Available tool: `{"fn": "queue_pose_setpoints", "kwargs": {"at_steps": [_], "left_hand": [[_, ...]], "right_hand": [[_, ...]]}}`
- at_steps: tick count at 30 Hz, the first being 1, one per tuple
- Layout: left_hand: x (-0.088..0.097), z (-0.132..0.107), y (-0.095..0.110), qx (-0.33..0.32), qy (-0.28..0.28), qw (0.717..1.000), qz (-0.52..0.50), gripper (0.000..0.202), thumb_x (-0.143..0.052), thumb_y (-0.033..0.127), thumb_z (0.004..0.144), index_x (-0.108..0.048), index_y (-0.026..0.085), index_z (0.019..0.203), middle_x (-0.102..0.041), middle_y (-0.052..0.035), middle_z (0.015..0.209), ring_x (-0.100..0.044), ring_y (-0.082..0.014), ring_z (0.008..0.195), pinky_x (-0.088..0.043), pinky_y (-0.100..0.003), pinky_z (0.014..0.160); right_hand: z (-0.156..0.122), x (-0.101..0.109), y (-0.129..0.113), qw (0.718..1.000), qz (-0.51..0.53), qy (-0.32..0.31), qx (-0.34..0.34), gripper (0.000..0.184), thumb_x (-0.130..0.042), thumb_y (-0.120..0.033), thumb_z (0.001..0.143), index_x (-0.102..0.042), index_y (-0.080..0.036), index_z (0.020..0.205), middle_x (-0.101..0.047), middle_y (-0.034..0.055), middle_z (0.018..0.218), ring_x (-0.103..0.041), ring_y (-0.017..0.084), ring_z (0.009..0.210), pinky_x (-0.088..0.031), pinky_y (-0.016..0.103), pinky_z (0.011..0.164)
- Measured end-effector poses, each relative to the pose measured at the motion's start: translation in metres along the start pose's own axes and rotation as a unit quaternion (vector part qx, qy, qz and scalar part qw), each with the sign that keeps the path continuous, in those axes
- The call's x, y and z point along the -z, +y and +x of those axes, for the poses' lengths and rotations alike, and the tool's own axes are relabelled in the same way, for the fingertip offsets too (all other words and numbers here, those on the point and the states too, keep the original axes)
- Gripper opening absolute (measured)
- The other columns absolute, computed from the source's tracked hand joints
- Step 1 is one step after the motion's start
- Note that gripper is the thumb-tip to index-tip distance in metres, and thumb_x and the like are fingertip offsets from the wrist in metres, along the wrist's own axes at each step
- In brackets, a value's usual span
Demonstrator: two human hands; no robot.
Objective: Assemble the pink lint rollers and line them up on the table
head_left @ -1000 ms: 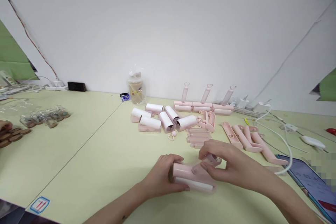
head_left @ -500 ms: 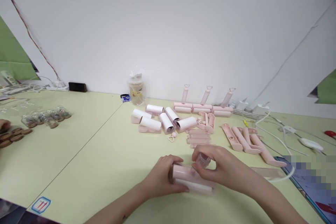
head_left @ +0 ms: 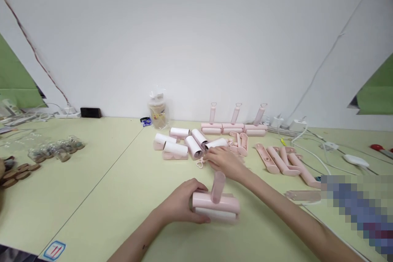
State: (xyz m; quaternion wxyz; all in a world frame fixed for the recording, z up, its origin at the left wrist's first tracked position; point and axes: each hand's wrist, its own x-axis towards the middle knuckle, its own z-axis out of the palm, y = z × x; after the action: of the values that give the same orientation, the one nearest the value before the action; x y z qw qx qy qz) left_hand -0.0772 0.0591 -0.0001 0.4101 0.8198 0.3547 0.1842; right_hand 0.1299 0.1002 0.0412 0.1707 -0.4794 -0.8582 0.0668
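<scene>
My left hand [head_left: 179,204] is wrapped round the left end of a pink lint roller [head_left: 215,206] that lies on the pale green table [head_left: 116,180], its short handle [head_left: 218,186] standing upright. My right hand [head_left: 223,161] is stretched forward, away from the roller, fingers curled over the table beside a small pink heart-shaped ring [head_left: 200,163] and the pile of white paper rolls in pink holders [head_left: 187,144]. Whether it holds anything is hidden.
Three assembled rollers [head_left: 235,127] stand at the back near the wall. Several loose pink handles [head_left: 284,160] lie to the right, by white cables [head_left: 310,153] and chargers. A plastic-wrapped jar [head_left: 158,110] stands behind the rolls. Small glass bottles [head_left: 55,148] and corks [head_left: 18,170] sit far left.
My right hand let go of the roller's handle and reached forward to the pile of parts. The handle now stands upright on the roller. My left hand stayed on the roller.
</scene>
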Motion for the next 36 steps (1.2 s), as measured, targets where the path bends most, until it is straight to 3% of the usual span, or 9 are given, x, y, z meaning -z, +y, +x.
{"fn": "queue_pose_setpoints", "kwargs": {"at_steps": [5, 7, 10, 15, 19, 23, 27, 32, 36], "left_hand": [[0.0, 0.0, -0.001, -0.046, 0.005, 0.999, 0.008, 0.078, -0.08, 0.046, 0.043, -0.049, 0.022, 0.111, -0.05, -0.0064, 0.108, -0.045, -0.0278, 0.103, -0.039, -0.038, 0.087], [0.001, -0.003, -0.001, -0.07, 0.037, 0.997, 0.01, 0.072, -0.071, 0.053, 0.056, -0.046, 0.022, 0.116, -0.046, -0.0081, 0.113, -0.037, -0.0287, 0.111, -0.035, -0.041, 0.093], [0.003, -0.007, 0.005, -0.078, 0.101, 0.992, -0.001, 0.052, -0.046, 0.056, 0.079, -0.041, 0.024, 0.12, -0.042, -0.0083, 0.12, -0.029, -0.0262, 0.118, -0.028, -0.041, 0.099], [0.003, 0.006, 0.029, -0.084, 0.168, 0.975, -0.116, 0.058, -0.018, 0.066, 0.083, -0.045, 0.024, 0.112, -0.049, -0.0073, 0.113, -0.038, -0.0255, 0.113, -0.027, -0.041, 0.099], [-0.008, 0.025, 0.057, -0.079, 0.148, 0.945, -0.281, 0.071, -0.004, 0.069, 0.08, -0.052, 0.019, 0.095, -0.057, -0.0072, 0.094, -0.051, -0.025, 0.096, -0.034, -0.04, 0.092], [-0.025, 0.035, 0.071, -0.075, 0.091, 0.919, -0.376, 0.078, -0.011, 0.073, 0.077, -0.053, 0.014, 0.104, -0.055, -0.0034, 0.066, -0.054, -0.022, 0.074, -0.04, -0.038, 0.079], [-0.042, 0.043, 0.064, -0.034, 0.135, 0.865, -0.482, 0.088, -0.014, 0.083, 0.067, -0.056, 0.011, 0.094, -0.04, 0.002, 0.053, -0.043, -0.0144, 0.053, -0.039, -0.029, 0.057], [-0.051, 0.048, 0.053, -0.019, 0.135, 0.854, -0.502, 0.089, -0.015, 0.082, 0.067, -0.056, 0.01, 0.101, -0.039, 0.0028, 0.05, -0.038, -0.0123, 0.047, -0.035, -0.025, 0.048], [-0.052, 0.049, 0.051, -0.018, 0.135, 0.852, -0.506, 0.088, -0.014, 0.083, 0.067, -0.055, 0.012, 0.097, -0.04, 0.0024, 0.052, -0.037, -0.012, 0.047, -0.033, -0.024, 0.048]], "right_hand": [[0.026, -0.031, 0.007, 0.998, -0.045, -0.033, 0.007, 0.016, -0.055, -0.025, 0.085, -0.06, -0.015, 0.096, -0.06, 0.0058, 0.106, -0.055, 0.021, 0.099, -0.041, 0.044, 0.086], [0.025, -0.032, 0.007, 1.0, -0.021, -0.021, -0.001, 0.018, -0.056, -0.029, 0.084, -0.06, -0.015, 0.094, -0.061, 0.005, 0.104, -0.056, 0.02, 0.097, -0.042, 0.043, 0.085], [0.014, -0.019, 0.004, 0.997, 0.054, 0.037, -0.032, 0.018, -0.05, -0.027, 0.086, -0.06, -0.015, 0.093, -0.064, 0.0048, 0.094, -0.059, 0.019, 0.089, -0.045, 0.037, 0.078], [-0.017, 0.025, -0.008, 0.968, 0.199, 0.129, -0.078, 0.033, -0.035, -0.035, 0.091, -0.061, -0.015, 0.091, -0.066, 0.0064, 0.087, -0.062, 0.019, 0.08, -0.049, 0.028, 0.066], [-0.038, 0.044, -0.027, 0.943, 0.295, 0.135, -0.075, 0.032, -0.043, -0.043, 0.087, -0.062, -0.018, 0.084, -0.066, 0.0039, 0.081, -0.062, 0.019, 0.073, -0.05, 0.028, 0.063], [-0.048, 0.046, -0.048, 0.917, 0.384, 0.074, -0.08, 0.024, -0.053, -0.042, 0.081, -0.064, -0.02, 0.078, -0.06, 0.0012, 0.074, -0.055, 0.013, 0.051, -0.049, 0.026, 0.049], [-0.051, 0.045, -0.055, 0.901, 0.426, 0.047, -0.069, 0.02, -0.054, -0.038, 0.081, -0.063, -0.021, 0.078, -0.06, 0.0015, 0.078, -0.06, 0.014, 0.057, -0.051, 0.025, 0.051], [-0.054, 0.045, -0.052, 0.912, 0.403, 0.033, -0.072, 0.018, -0.052, -0.035, 0.084, -0.062, -0.022, 0.076, -0.064, -0.0021, 0.07, -0.063, 0.014, 0.056, -0.05, 0.028, 0.068], [-0.055, 0.046, -0.055, 0.92, 0.38, 0.041, -0.081, 0.021, -0.052, -0.037, 0.084, -0.061, -0.022, 0.073, -0.065, -0.0029, 0.063, -0.063, 0.015, 0.057, -0.05, 0.027, 0.066]]}}
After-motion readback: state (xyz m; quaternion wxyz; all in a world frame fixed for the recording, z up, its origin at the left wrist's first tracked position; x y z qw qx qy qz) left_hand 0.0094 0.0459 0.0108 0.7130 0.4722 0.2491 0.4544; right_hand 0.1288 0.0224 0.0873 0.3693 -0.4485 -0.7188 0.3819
